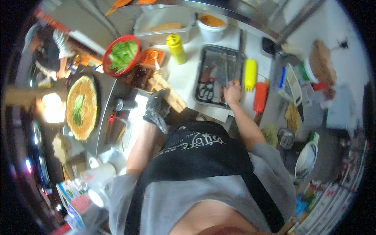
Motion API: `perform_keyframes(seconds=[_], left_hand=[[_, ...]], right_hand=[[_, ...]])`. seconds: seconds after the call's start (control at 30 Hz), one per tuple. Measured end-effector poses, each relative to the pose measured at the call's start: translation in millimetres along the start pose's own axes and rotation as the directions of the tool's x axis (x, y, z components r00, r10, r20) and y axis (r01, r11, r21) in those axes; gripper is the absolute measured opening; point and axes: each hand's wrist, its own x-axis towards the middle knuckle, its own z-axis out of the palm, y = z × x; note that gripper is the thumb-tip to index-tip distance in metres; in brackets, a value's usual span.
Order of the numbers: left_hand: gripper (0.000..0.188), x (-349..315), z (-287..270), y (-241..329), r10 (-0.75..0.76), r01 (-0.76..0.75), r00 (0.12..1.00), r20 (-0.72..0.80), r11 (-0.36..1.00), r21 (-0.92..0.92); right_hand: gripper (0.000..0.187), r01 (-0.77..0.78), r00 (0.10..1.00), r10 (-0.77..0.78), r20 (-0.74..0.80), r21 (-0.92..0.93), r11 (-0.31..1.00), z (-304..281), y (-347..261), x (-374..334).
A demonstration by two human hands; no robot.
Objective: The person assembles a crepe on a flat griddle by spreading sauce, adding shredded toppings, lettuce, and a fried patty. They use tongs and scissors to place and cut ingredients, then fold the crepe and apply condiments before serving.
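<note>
Here's my left hand (158,103), wrapped in a dark, crinkled plastic glove, fingers clasped on a long, pale-brown crisp slab (172,96) held over the near left edge of the white counter (184,84). Over on the other side, my bare right hand (233,93) is down at the near right part of a black tray (199,68), fingers curled by the long metal tools (226,68); whether they grip one, I can't tell. Black-handled scissors (206,91) share that tray.

Just right of it, a yellow bottle (250,72) and a red bottle (260,97)! Behind my glove, an orange-red chopped topping (152,57) with a spoon in it, then a red basket (105,62) heaped with green leaves (123,55). A second yellow bottle (178,51) stands upright mid-counter, with a clear bin (145,27) and a white tub (211,34) at the back.

Out left, a big round pancake (88,102) spreads on the dark cooking plate (102,84), a green leaf (78,109) on top. Beyond that, a lamp glares (53,107) and another person's pale sleeve (60,41) shows. Far right, a brown bag (323,62) leans by more containers; lower down sits a white bowl (306,159), near blurry, crowded shelves (329,203).
</note>
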Motion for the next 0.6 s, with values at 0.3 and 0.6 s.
perform_keyframes(seconds=[0.3, 0.6], left_hand=[[0.032, -21, -3, 26, 0.083, -0.067, 0.991, 0.101, 0.986, -0.153], [0.033, -51, -63, 76, 0.406, -0.436, 0.894, -0.192, 0.886, -0.155]], right_hand=[[0.029, -0.102, 0.995, 0.103, 0.001, 0.167, 0.981, 9, 10, 3], [0.057, -0.036, 0.867, -0.396, 0.301, 0.832, 0.554, -98, -103, -104]])
